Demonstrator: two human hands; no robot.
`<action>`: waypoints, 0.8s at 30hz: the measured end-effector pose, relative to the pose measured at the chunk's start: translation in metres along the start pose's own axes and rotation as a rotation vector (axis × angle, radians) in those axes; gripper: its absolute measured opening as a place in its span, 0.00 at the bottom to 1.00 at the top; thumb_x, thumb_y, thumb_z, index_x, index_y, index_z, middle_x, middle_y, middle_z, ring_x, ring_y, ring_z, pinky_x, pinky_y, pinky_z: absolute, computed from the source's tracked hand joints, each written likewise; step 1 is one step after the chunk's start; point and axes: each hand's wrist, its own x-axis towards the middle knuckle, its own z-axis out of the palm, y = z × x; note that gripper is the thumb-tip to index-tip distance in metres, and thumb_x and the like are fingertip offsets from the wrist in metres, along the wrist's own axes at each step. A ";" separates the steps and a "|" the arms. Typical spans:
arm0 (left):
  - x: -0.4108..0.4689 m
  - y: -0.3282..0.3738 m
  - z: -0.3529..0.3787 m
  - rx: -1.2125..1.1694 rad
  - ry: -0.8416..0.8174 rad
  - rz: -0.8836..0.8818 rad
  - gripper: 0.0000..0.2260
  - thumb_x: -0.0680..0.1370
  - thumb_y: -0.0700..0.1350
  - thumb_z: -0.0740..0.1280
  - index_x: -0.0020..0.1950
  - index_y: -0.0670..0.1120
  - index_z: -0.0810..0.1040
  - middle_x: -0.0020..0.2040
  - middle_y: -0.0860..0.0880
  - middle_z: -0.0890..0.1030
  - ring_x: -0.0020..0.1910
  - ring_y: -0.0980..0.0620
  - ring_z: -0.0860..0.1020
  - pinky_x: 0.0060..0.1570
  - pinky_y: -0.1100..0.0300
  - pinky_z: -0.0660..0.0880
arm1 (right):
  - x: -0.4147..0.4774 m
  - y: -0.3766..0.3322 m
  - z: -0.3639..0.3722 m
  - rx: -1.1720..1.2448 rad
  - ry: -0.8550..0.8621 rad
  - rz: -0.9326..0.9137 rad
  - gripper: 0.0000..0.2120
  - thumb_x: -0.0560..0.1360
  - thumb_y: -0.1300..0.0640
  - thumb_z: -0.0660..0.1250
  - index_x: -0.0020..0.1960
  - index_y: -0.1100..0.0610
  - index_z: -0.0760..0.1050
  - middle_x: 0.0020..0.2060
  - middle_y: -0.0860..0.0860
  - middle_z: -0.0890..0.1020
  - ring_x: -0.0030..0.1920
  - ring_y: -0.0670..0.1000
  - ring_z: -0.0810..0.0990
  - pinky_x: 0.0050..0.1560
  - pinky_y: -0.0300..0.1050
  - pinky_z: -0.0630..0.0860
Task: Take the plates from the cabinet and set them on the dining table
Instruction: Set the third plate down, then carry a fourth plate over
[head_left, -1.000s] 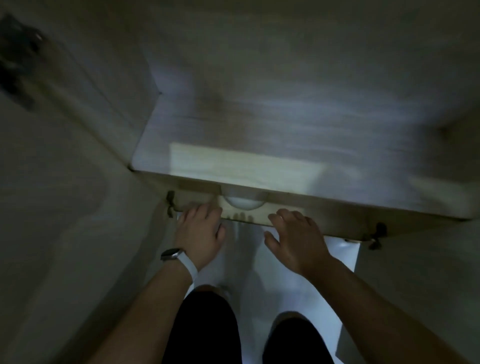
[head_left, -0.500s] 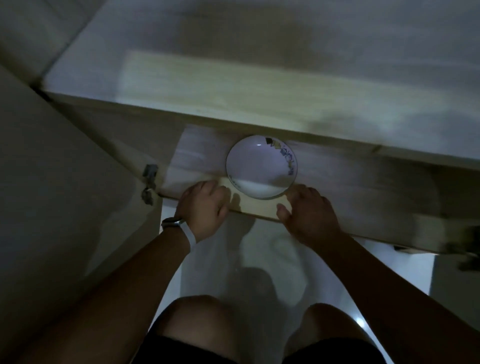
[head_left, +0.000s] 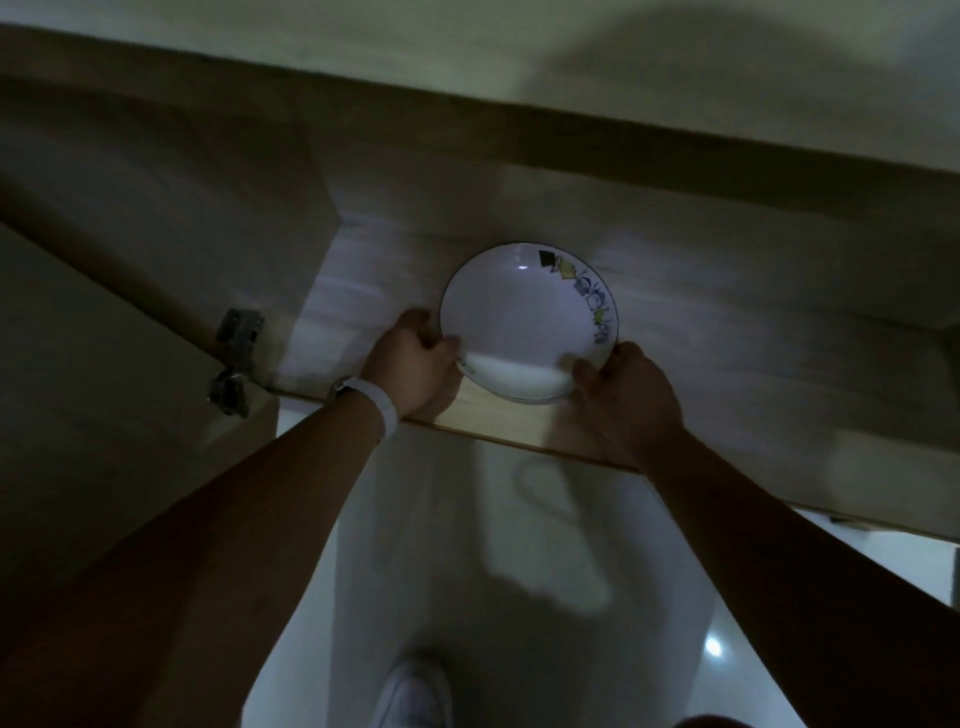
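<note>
- Your left hand (head_left: 415, 358) grips the left rim of the plate (head_left: 524, 322), thumb on top, fingers curled at the edge.
- Your right hand (head_left: 623, 395) clamps the lower right rim, thumb tip over the lip; the other fingers are hidden under the plate.
- Count: one plate, two hands, both closed on it.
- The plate sits on the cabinet shelf (head_left: 727, 343), near its front edge, white with a dark rim line and a coloured pattern along the right side.
- One white wristband (head_left: 379, 405) on your left wrist.
- One metal hinge (head_left: 236, 358) at the shelf's left end, beside the open door (head_left: 93, 395).
- One light shoe (head_left: 410, 696) on the pale floor (head_left: 519, 597) below, partly cut off at the bottom.
- Versus half a second ago: your hands were on the shelf edge short of the plate; now both are on its rim. The shelf fills more of the view.
- Hard to make out: scene is dim and motion-blurred, the pattern details are unreadable. You cannot tell if the plate is lifted or flat, or if another lies beneath.
- Shelf's right end runs off frame.
</note>
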 end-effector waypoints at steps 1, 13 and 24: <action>0.005 -0.001 0.002 -0.014 0.001 -0.015 0.09 0.76 0.48 0.68 0.54 0.48 0.76 0.45 0.52 0.80 0.49 0.49 0.78 0.53 0.59 0.72 | 0.004 -0.001 0.003 0.063 0.012 0.018 0.32 0.72 0.34 0.64 0.63 0.59 0.72 0.55 0.56 0.80 0.53 0.57 0.80 0.49 0.49 0.76; 0.019 -0.002 0.015 0.051 -0.004 0.088 0.16 0.75 0.41 0.67 0.63 0.45 0.74 0.54 0.47 0.79 0.52 0.47 0.75 0.50 0.58 0.72 | 0.017 0.003 0.010 0.296 0.059 -0.016 0.27 0.72 0.52 0.73 0.65 0.61 0.67 0.59 0.57 0.79 0.57 0.58 0.78 0.54 0.52 0.77; -0.041 0.009 0.016 -0.241 0.015 0.025 0.16 0.76 0.35 0.66 0.60 0.49 0.70 0.52 0.53 0.77 0.53 0.49 0.76 0.47 0.57 0.78 | -0.022 0.017 0.001 0.447 0.003 -0.121 0.26 0.74 0.65 0.69 0.69 0.61 0.65 0.61 0.56 0.76 0.57 0.52 0.74 0.52 0.43 0.71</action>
